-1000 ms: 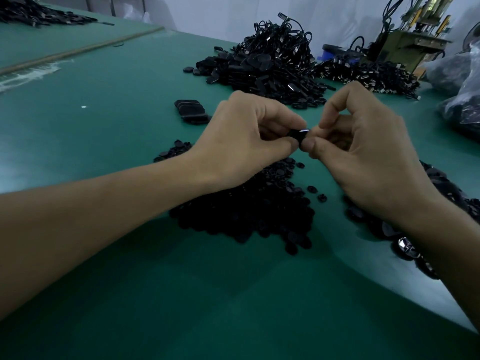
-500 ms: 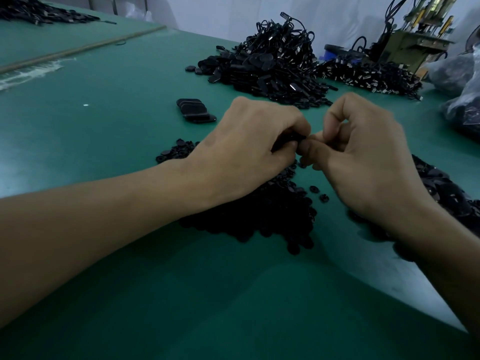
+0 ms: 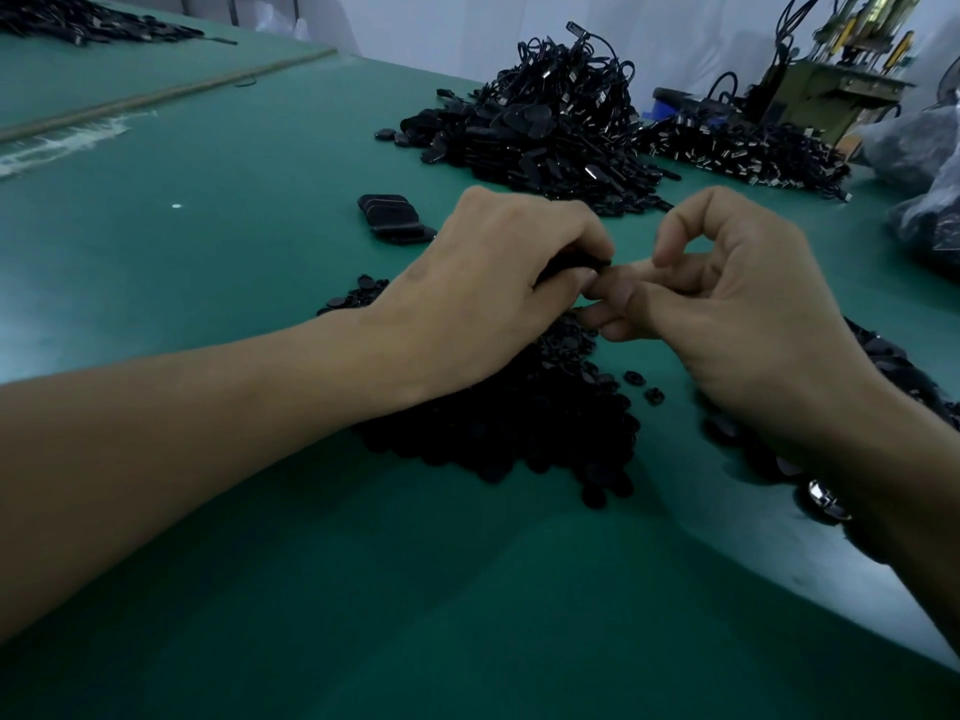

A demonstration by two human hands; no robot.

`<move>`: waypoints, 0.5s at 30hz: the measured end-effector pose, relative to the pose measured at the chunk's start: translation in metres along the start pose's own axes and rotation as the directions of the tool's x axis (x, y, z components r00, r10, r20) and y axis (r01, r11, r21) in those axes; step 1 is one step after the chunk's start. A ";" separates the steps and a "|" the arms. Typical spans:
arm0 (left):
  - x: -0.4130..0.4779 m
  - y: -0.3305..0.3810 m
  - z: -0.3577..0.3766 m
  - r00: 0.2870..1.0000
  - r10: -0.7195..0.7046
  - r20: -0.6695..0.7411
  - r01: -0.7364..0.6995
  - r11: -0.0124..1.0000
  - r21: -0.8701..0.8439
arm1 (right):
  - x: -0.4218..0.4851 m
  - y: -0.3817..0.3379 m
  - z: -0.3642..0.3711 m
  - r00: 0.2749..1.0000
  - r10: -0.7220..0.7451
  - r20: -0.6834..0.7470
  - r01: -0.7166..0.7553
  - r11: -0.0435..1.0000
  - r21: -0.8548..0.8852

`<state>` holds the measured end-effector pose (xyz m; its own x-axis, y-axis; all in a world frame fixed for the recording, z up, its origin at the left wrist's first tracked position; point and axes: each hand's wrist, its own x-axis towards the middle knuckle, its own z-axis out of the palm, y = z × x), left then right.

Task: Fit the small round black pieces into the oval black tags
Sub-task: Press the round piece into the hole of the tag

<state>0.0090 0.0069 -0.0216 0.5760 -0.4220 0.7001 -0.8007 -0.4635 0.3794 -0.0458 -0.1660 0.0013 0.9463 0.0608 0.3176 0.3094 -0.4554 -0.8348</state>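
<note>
Left fingers tight around oval tag

Count: 2 hands, 1 held tag, 5 heaps; pieces inside the heaps are too many to count.

Hands: left hand and right hand, 1 black tag pinched between them. Heaps: 1 round-piece pile at centre, 1 dark pile lower right, 1 corded-tag heap upper centre, 1 metal-tipped heap upper right, 1 far heap upper left. Loose round pieces right of the centre pile: 2, first and second. Flat-piece stack: 1, layers unclear. Plastic bags at the right edge: 2, upper bag and lower bag. Machine: 1.
</note>
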 end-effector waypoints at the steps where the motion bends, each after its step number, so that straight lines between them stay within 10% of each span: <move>1: 0.000 -0.001 -0.001 1.000 0.003 0.002 -0.003 1.000 -0.005 | 0.000 0.000 0.000 1.000 0.001 0.007 -0.001 1.000 0.013; 15: 0.002 0.001 -0.005 0.999 -0.035 -0.031 0.033 0.997 -0.074 | -0.001 0.000 0.004 0.997 -0.070 -0.014 0.071 0.996 0.060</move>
<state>0.0088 0.0092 -0.0167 0.5984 -0.3810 0.7048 -0.7914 -0.4181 0.4459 -0.0466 -0.1628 -0.0002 0.9208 0.0798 0.3817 0.3807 -0.3959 -0.8357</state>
